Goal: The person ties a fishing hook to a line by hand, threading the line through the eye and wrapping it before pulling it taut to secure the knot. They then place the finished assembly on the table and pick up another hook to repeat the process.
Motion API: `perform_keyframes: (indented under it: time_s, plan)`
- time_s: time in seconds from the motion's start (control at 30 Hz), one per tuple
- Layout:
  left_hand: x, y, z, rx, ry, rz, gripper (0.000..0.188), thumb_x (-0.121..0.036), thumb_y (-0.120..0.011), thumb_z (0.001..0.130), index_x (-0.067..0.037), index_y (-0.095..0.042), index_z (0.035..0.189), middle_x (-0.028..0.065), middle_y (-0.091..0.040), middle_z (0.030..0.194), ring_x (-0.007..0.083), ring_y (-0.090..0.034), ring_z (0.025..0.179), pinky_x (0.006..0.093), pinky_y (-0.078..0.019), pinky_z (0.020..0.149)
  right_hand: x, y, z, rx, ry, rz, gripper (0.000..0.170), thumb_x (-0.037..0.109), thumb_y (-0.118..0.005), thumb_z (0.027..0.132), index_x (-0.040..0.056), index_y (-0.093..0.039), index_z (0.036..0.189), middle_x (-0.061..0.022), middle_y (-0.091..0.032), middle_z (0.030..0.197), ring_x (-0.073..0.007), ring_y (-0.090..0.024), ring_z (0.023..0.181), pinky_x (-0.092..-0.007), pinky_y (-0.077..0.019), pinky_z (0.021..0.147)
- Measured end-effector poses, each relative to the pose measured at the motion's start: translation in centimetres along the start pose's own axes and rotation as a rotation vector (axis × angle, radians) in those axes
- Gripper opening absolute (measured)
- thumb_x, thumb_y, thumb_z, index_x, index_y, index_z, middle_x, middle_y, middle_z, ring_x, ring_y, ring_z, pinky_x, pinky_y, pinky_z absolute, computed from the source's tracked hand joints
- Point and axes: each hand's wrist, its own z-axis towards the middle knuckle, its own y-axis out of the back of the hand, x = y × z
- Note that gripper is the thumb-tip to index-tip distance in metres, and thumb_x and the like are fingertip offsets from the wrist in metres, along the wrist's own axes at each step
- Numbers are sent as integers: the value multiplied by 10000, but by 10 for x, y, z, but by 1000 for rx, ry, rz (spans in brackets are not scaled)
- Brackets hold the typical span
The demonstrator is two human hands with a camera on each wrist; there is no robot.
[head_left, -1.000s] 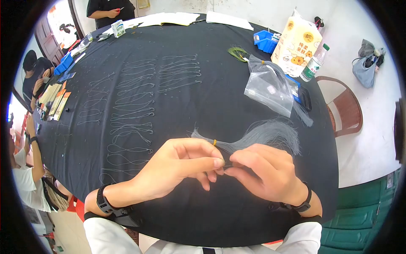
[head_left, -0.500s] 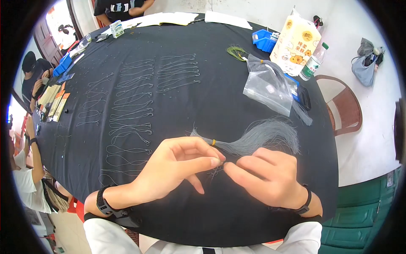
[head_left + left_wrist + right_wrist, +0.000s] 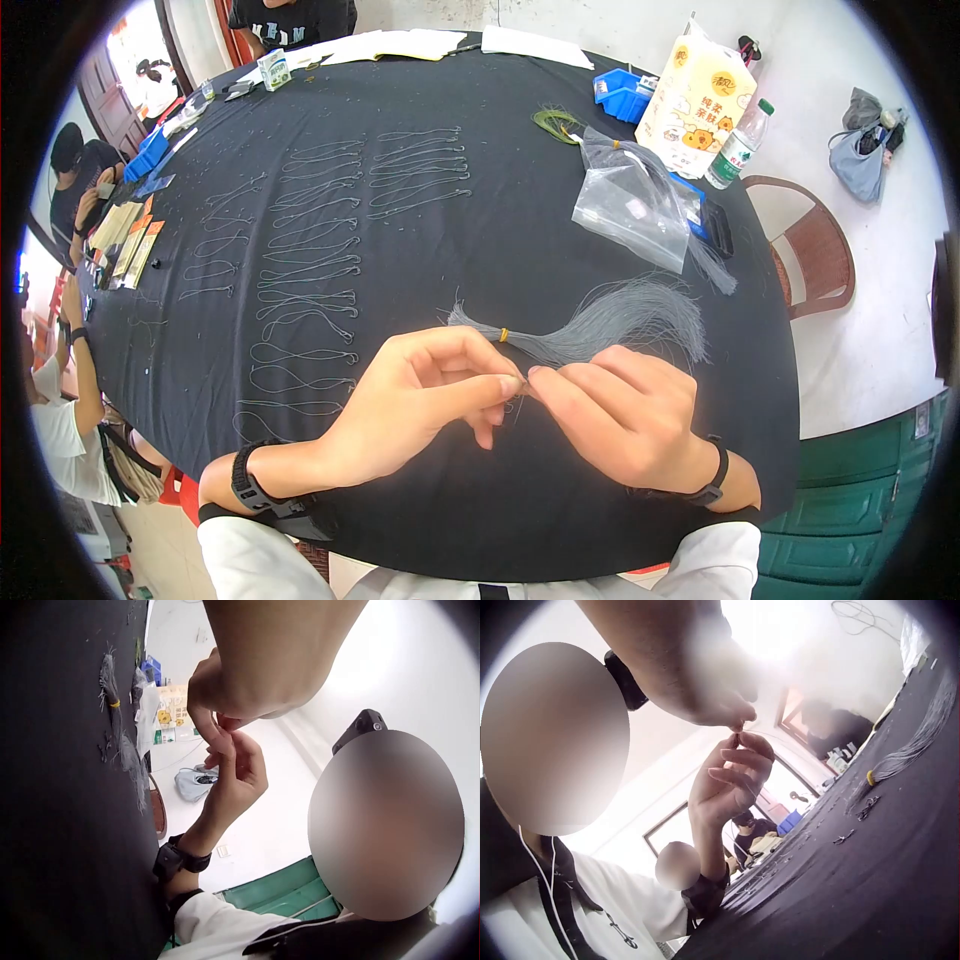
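Observation:
Both hands meet above the black cloth in the head view. The left hand [image 3: 415,405] pinches thin thread between thumb and index finger. Close against its fingertips, the right hand [image 3: 630,410] pinches the same spot with thumb and index finger; the thread there is mostly hidden by the fingers. Behind them lies a bundle of grey threads [image 3: 600,325] bound by a yellow band [image 3: 503,335]. In the left wrist view a fine thread [image 3: 180,756] trails from the fingertips. Rows of looped grey threads [image 3: 310,268] lie to the left.
A clear plastic bag [image 3: 632,215], a tissue pack [image 3: 697,100], a bottle [image 3: 740,145] and a blue bin [image 3: 622,95] stand or lie at the back right. White papers [image 3: 400,43] lie along the far edge. Other people are at the far and left sides.
The right hand's fingers have shifted left and closed in against the left fingertips. The left hand has hardly moved. A person at the far edge has come further into view.

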Motion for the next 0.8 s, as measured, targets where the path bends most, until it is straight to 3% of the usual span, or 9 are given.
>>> perform_keyframes:
  time_s: [0.43,0.8]
  plan:
    - [-3,-1,-1,-37,-19,142,86,-26,-641,867,19,-652,938,46,-647,805,54,-480,580,196,-341,497,-2,-1,1,8,6,34,274,98,-713,651,42,-684,918,0,-582,755,-112,-528,597,-215,-418,470]
    - [0,0,0,-4,-95,236,116,-28,-634,885,29,-648,985,29,-655,847,28,-549,700,172,-388,548,-6,-2,3,33,30,80,229,94,-711,650,57,-658,870,-19,-576,836,-129,-562,651,-240,-467,514]
